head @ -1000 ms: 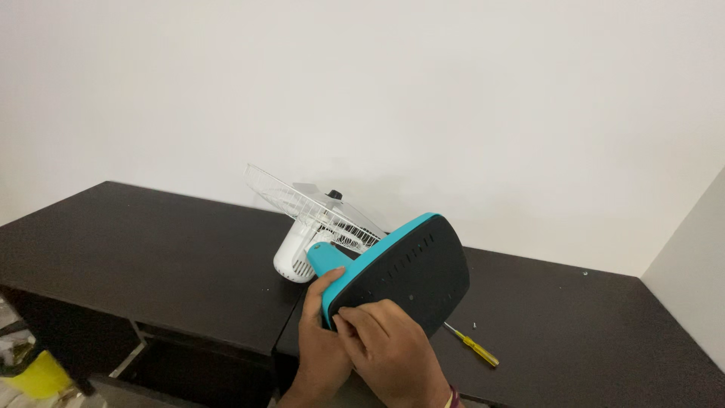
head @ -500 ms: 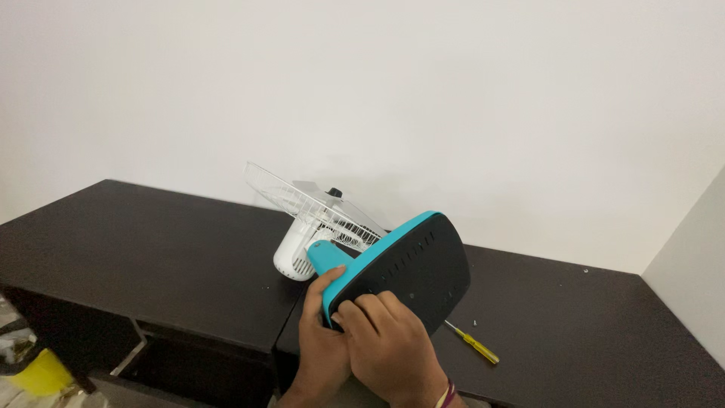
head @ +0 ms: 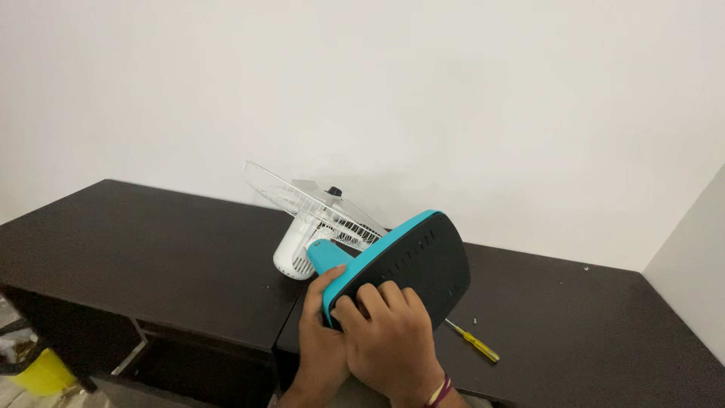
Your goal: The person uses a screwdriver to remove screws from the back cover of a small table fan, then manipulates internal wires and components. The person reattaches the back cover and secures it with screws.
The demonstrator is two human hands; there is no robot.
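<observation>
Hands, left and right, curl their fingers around the tipped fan's base over the near bench, its cage lying far-left, a screwdriver just right.

Soft, even, bright light — sharp focus, faint shadows.
</observation>
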